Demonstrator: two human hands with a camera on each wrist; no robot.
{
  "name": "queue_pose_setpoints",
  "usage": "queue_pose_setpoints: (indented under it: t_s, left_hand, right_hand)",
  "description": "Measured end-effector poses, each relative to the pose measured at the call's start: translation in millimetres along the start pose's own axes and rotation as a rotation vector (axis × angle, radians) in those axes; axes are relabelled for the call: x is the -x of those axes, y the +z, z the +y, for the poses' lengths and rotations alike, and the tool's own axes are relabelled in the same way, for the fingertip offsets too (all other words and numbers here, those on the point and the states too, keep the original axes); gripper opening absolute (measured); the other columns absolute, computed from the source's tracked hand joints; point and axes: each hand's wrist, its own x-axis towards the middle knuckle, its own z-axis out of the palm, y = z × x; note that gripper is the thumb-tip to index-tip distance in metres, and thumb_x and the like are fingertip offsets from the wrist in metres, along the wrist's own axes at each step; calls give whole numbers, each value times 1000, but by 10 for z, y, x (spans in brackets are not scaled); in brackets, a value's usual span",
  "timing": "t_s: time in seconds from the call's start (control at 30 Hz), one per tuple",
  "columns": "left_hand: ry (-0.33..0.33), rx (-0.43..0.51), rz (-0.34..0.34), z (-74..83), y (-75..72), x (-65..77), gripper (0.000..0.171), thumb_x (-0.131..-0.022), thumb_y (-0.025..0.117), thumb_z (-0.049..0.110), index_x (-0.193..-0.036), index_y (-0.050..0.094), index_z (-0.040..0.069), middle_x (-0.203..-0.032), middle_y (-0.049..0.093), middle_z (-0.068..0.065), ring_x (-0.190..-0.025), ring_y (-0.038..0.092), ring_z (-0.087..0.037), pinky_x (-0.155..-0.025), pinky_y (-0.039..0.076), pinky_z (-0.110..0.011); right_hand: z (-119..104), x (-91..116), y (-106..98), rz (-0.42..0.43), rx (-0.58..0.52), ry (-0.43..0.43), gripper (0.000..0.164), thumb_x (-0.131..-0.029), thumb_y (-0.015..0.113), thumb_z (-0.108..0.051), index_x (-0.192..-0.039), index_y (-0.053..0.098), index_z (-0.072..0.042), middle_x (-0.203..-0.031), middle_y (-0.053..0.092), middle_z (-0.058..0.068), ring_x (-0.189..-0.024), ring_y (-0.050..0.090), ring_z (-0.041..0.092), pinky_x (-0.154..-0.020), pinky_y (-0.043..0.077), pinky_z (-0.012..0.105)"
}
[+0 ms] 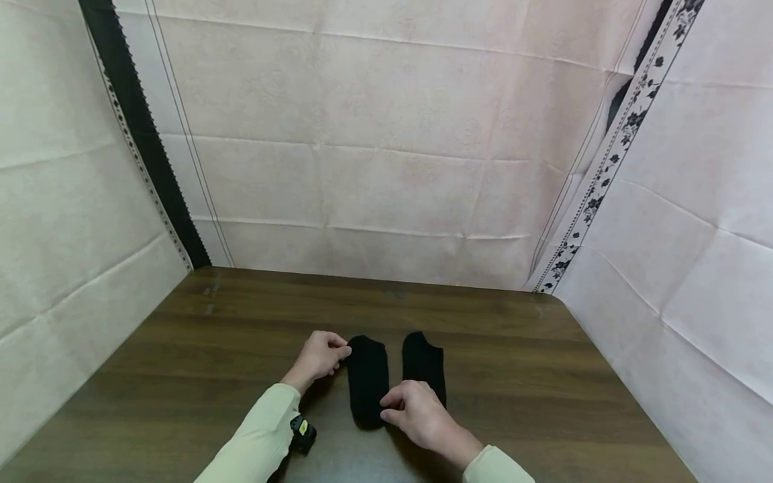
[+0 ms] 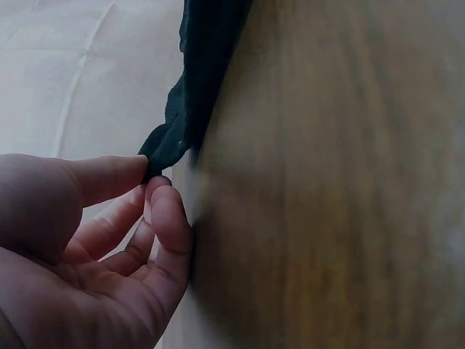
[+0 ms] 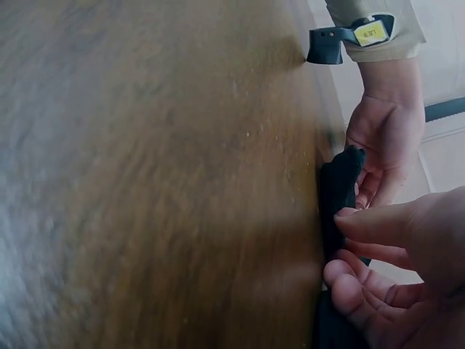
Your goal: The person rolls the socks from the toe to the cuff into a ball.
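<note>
Two black socks lie side by side on the wooden table. In the head view, my left hand (image 1: 320, 354) is at the upper left corner of the left black sock (image 1: 368, 386). Thumb and finger pinch that corner, and the left wrist view shows the fabric (image 2: 168, 142) raised between the fingertips. My right hand (image 1: 418, 412) grips the same sock's right edge near its lower end, thumb and forefinger on the fabric (image 3: 336, 189) in the right wrist view. The right black sock (image 1: 423, 359) lies flat, its lower part hidden behind the right hand.
The brown wooden table (image 1: 241, 335) is walled in by pale cloth at the back (image 1: 386, 168), left and right. A black device (image 1: 303, 433) is strapped on the left wrist. A patterned border (image 1: 594, 194) runs down the right corner.
</note>
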Motion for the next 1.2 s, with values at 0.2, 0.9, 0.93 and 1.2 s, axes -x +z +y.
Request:
queue_pose_setpoints:
  t_s: [0.2,0.9,0.93,1.2]
  left_hand:
    - [1,13,0,-13,10,-17,6,-96,69,8,-97,71,2,-77,61,-8,-60,56,-18,-51,50,-29]
    - [25,186,-9,46,-6,-18,12,-98,63,6,-101,69,-4,-88,71,-11,-70,66,-22,-66,59,-39]
    - [26,195,-7,53,-7,-17,12,-98,63,7,-102,69,-3,-89,72,-11,-70,67,-22,-67,59,-39]
    - [37,263,-3,124,-28,3,17,-100,62,10,-110,68,-2,-94,72,-11,-74,67,-22,-72,59,-42]
  right_hand:
    - [-7,-16,18,0,-9,-11,6,-88,78,-8,-91,80,-12,-84,67,-11,-74,56,2,-64,50,23]
    - [-69,24,3,82,-143,-10,5,-94,70,-8,-94,71,-13,-83,71,-4,-73,62,7,-66,51,27]
    - [-70,26,-1,74,-184,7,5,-94,69,-7,-95,70,-12,-83,71,-2,-73,64,10,-65,52,27]
    - [-78,24,-33,38,-506,60,4,-95,66,-1,-99,67,1,-88,73,11,-81,73,29,-66,58,33]
